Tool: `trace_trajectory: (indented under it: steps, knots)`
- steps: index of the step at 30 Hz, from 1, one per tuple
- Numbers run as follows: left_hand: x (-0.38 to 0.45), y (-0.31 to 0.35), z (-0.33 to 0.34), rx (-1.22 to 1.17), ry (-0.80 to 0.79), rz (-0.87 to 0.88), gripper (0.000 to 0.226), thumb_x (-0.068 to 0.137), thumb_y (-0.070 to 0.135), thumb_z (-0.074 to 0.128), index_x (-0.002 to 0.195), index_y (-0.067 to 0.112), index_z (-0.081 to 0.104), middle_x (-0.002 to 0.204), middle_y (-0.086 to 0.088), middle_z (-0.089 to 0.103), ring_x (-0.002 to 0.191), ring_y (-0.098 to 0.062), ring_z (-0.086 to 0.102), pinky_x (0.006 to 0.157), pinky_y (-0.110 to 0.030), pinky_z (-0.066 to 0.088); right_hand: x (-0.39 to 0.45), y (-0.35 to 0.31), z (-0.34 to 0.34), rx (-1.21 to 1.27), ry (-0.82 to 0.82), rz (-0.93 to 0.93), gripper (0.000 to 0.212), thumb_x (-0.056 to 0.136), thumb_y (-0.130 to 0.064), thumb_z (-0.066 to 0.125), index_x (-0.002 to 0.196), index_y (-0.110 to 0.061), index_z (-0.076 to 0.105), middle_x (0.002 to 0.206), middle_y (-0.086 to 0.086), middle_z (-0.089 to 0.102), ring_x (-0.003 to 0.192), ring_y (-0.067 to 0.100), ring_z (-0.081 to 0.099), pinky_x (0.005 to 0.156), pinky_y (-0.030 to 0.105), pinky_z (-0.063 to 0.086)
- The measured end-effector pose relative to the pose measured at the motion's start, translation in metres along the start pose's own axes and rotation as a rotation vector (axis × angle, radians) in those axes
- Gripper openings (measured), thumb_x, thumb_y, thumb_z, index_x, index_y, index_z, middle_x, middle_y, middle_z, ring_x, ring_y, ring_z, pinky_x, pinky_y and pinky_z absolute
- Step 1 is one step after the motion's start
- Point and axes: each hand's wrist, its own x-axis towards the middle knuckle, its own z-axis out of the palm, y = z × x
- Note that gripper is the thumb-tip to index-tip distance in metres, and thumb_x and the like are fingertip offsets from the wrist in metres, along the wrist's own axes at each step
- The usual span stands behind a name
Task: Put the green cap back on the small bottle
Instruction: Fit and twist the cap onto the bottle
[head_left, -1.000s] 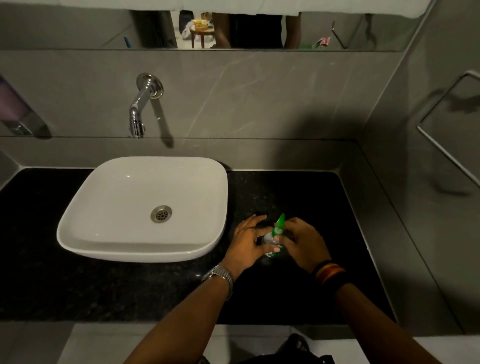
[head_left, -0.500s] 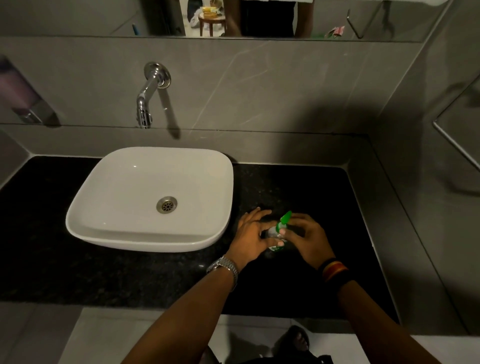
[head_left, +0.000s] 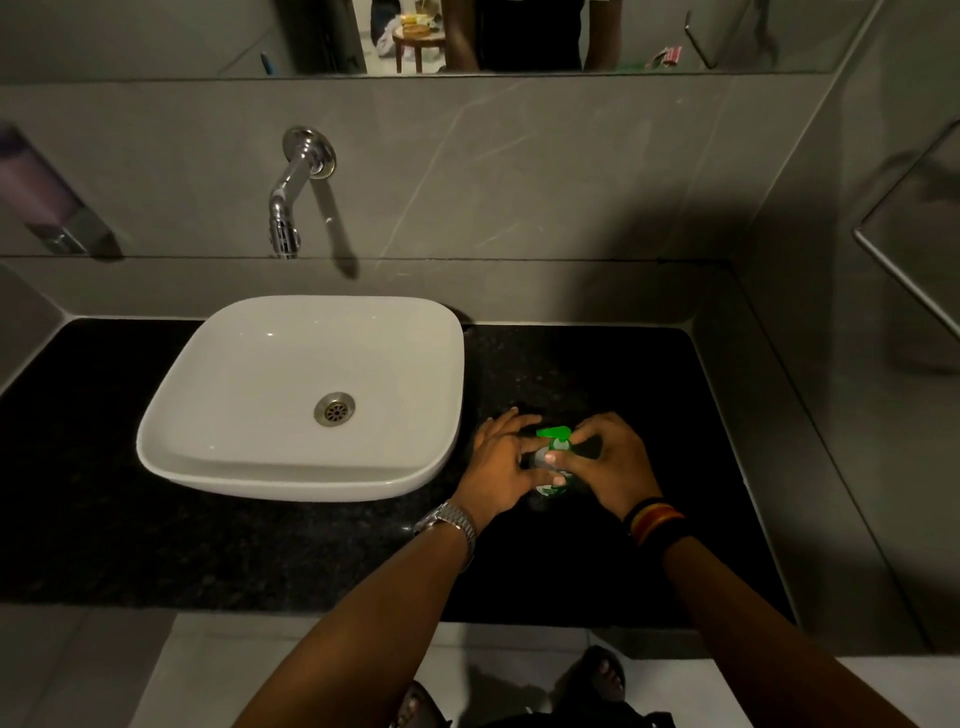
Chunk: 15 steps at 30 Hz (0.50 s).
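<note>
The small bottle (head_left: 551, 480) is standing on the black counter (head_left: 208, 545), to the right of the white sink (head_left: 311, 395) and close to the front half of the counter. Only parts of the bottle are showing between the 2 hands: a pale body with a green-and-white label near its base. The green cap (head_left: 554, 432) is sitting at the top of the bottle, with its flat spout pointing left; whether it is fully seated cannot be told.

The left hand (head_left: 501, 465) is wrapping the bottle from the left side. Its fingers (head_left: 524, 423) are curling around the body behind and beside the cap, and its thumb (head_left: 545, 458) is pressing across the front of the bottle just below the cap. The right hand (head_left: 613, 465) is closing in from the right side. Its fingertips (head_left: 576, 435) are pinching the right edge of the cap, with the remaining fingers curled together.

A metal watch (head_left: 449, 525) is sitting on the left wrist, and a striped band (head_left: 655, 519) is sitting on the right wrist. A chrome tap (head_left: 291, 197) is projecting from the grey tiled wall (head_left: 519, 171) above the sink. A mirror (head_left: 156, 36) is running along the top of the wall.
</note>
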Motion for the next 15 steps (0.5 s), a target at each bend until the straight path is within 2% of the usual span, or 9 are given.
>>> trace_trajectory:
  steps: [2,3,5,7,9,12,13,15]
  knots:
    - [0.0,0.0,0.0,0.001,0.001,0.001,0.061,0.077,0.052,0.083,0.133,0.034,0.068,0.157,0.008,0.047,0.156,-0.02,0.02,0.128,-0.048,0.006,0.0,-0.003,-0.003,-0.022,-0.005,0.031,0.046,0.057,-0.04,0.091,0.086,-0.015,0.067,0.101,0.0,0.058,0.092,0.014,0.056,0.083,0.032,0.048]
    - [0.0,0.001,-0.001,0.005,0.004,0.005,0.061,0.077,0.053,0.083,0.133,0.035,0.068,0.157,0.008,0.047,0.156,-0.02,0.02,0.128,-0.047,0.005,-0.001,-0.004,-0.004,0.008,-0.02,0.024,0.048,0.059,-0.038,0.091,0.095,-0.017,0.069,0.107,-0.001,0.057,0.097,0.013,0.056,0.086,0.03,0.047]
    - [-0.002,0.002,-0.001,0.012,0.009,0.006,0.062,0.077,0.054,0.082,0.134,0.036,0.067,0.157,0.008,0.047,0.156,-0.02,0.02,0.128,-0.045,0.004,-0.001,-0.002,-0.006,0.047,-0.08,-0.031,0.049,0.07,-0.027,0.086,0.114,-0.018,0.069,0.123,0.001,0.055,0.112,0.014,0.054,0.098,0.028,0.042]
    - [-0.002,0.002,0.0,0.012,0.015,0.001,0.063,0.077,0.054,0.082,0.135,0.036,0.066,0.157,0.008,0.047,0.156,-0.019,0.02,0.128,-0.046,0.004,-0.002,-0.002,-0.006,0.017,-0.112,-0.084,0.036,0.078,-0.018,0.08,0.112,-0.013,0.072,0.13,0.004,0.057,0.121,0.018,0.055,0.103,0.028,0.039]
    - [-0.002,0.001,0.001,0.013,0.013,0.004,0.061,0.077,0.053,0.083,0.134,0.037,0.067,0.157,0.008,0.047,0.156,-0.019,0.019,0.128,-0.047,0.005,-0.001,-0.004,-0.002,0.022,-0.062,-0.069,0.025,0.075,-0.019,0.082,0.097,-0.011,0.075,0.118,0.005,0.062,0.111,0.019,0.06,0.098,0.03,0.045]
    - [-0.001,0.0,0.001,0.014,0.018,0.01,0.056,0.076,0.053,0.083,0.128,0.036,0.071,0.156,0.007,0.048,0.156,-0.02,0.021,0.128,-0.047,0.006,0.001,-0.007,0.003,-0.029,0.021,0.07,0.033,0.064,-0.035,0.089,0.077,-0.019,0.063,0.096,0.002,0.062,0.086,0.015,0.059,0.077,0.029,0.047]
    - [-0.001,0.0,0.001,0.014,0.02,0.012,0.055,0.076,0.053,0.084,0.126,0.035,0.072,0.156,0.007,0.048,0.156,-0.021,0.021,0.128,-0.047,0.006,0.001,-0.006,0.004,-0.019,0.01,0.118,0.037,0.063,-0.04,0.089,0.078,-0.021,0.061,0.095,0.0,0.062,0.084,0.013,0.057,0.073,0.026,0.045]
    - [-0.001,0.0,0.001,0.01,0.014,0.009,0.055,0.076,0.053,0.083,0.127,0.034,0.072,0.157,0.007,0.047,0.156,-0.02,0.021,0.128,-0.047,0.005,-0.001,-0.002,0.004,0.13,-0.055,0.133,0.038,0.067,-0.038,0.088,0.092,-0.022,0.065,0.102,-0.004,0.063,0.091,0.008,0.056,0.072,0.017,0.043]
